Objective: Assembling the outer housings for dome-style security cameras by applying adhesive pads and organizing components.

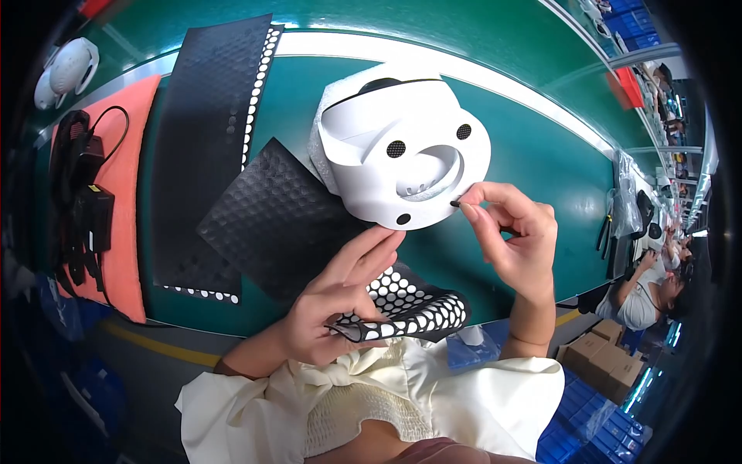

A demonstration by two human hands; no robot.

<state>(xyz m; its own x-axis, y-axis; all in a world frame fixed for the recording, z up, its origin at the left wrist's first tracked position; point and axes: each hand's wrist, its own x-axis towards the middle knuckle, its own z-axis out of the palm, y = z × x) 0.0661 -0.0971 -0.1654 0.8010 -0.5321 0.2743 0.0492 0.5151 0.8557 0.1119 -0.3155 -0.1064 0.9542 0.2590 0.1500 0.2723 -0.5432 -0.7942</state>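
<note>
A white rounded plastic housing (363, 189) with a large round opening rests on a pale foam sheet (318, 147) in front of me. Two dark textured dots and one plain black dot (403, 220) show on its face. My right hand (514, 236) pinches a small black pad (455, 203) edge-on against the housing's lower right rim. Between the thumb and fingers of my left hand (332, 301) is a curled black pad sheet (417, 315) with white circles. The outstretched fingers of that hand reach the housing's lower edge.
A black dimpled sheet (270, 209) and a long black sheet (205, 147) lie to the left. Beyond them, black power adapters (94, 216) sit on an orange mat (127, 155). Another white housing (69, 71) stands far left. Plastic bags (624, 197) lie at the right end, near a co-worker (643, 290).
</note>
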